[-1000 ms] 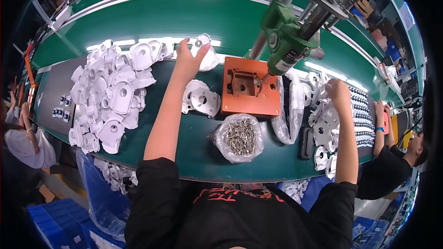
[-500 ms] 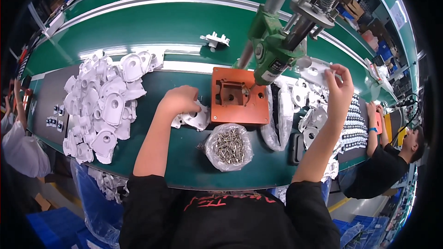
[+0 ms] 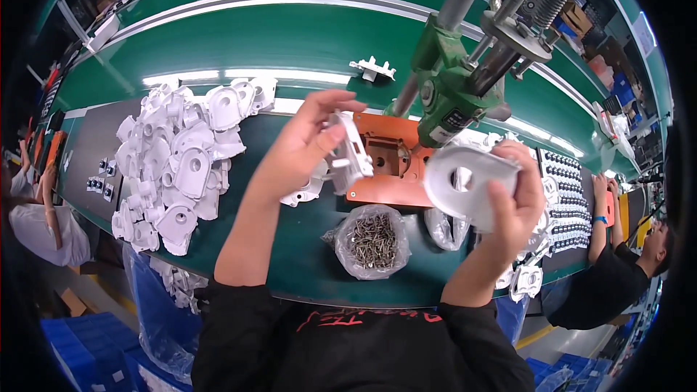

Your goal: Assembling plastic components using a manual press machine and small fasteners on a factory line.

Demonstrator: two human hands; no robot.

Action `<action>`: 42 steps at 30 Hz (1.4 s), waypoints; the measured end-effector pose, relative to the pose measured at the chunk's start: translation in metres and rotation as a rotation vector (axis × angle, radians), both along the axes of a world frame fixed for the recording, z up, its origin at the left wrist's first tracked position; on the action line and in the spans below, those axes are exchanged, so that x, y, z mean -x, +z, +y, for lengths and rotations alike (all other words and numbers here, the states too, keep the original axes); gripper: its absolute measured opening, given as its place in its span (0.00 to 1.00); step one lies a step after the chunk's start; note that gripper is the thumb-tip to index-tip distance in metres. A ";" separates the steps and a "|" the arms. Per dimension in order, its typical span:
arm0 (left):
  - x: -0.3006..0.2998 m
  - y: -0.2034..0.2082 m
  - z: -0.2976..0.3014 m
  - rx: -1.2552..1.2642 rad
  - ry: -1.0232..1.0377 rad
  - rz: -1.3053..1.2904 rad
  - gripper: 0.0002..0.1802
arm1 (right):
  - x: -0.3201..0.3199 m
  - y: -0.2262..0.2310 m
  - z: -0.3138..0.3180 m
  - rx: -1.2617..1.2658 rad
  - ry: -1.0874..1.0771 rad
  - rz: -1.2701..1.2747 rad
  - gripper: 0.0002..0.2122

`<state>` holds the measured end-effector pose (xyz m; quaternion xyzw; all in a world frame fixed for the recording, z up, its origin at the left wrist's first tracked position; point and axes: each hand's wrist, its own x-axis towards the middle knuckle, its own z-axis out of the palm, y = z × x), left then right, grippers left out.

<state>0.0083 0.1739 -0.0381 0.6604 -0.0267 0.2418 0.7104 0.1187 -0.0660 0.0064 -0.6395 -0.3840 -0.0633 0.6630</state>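
Above the left edge of the orange fixture block (image 3: 385,193), my left hand (image 3: 308,141) pinches a white plastic bracket (image 3: 353,151), tilted on edge and slightly blurred. A flat, rounded white plastic cover (image 3: 443,187) with a round hole is gripped by my right hand (image 3: 521,199), thumb on its face. That cover hangs over the fixture's right side and hides part of it. Between the two parts, the recess in the fixture shows. Another white plastic part (image 3: 308,190) lies on the table beneath my left hand.
A green press (image 3: 459,94) rises behind the fixture. A clear bag of screws (image 3: 374,243) sits in front. White parts are heaped at left (image 3: 192,167); more lie right, near rows of small dark pieces (image 3: 566,203). One white part (image 3: 373,69) stands farther back. Co-workers flank both sides.
My left hand has risen from the table, now with the bracket. My right hand has come in from the far right, bringing the cover toward the fixture. The view has shifted slightly.
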 end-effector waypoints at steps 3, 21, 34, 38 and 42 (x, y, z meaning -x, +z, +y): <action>-0.006 -0.003 -0.032 0.082 0.002 -0.141 0.22 | 0.021 -0.013 0.028 -0.017 -0.114 -0.381 0.12; -0.012 -0.021 -0.068 -0.166 0.200 -0.419 0.25 | 0.040 -0.052 0.057 -0.230 0.486 0.003 0.16; -0.014 -0.018 0.011 -0.489 0.265 0.810 0.30 | 0.011 -0.025 0.023 -0.389 0.286 0.202 0.30; 0.000 -0.040 0.029 -0.760 0.451 0.465 0.27 | 0.009 -0.017 0.024 -0.398 0.270 0.230 0.32; 0.023 -0.028 0.038 -0.856 0.235 0.871 0.22 | 0.010 -0.008 0.027 -0.360 0.187 0.294 0.43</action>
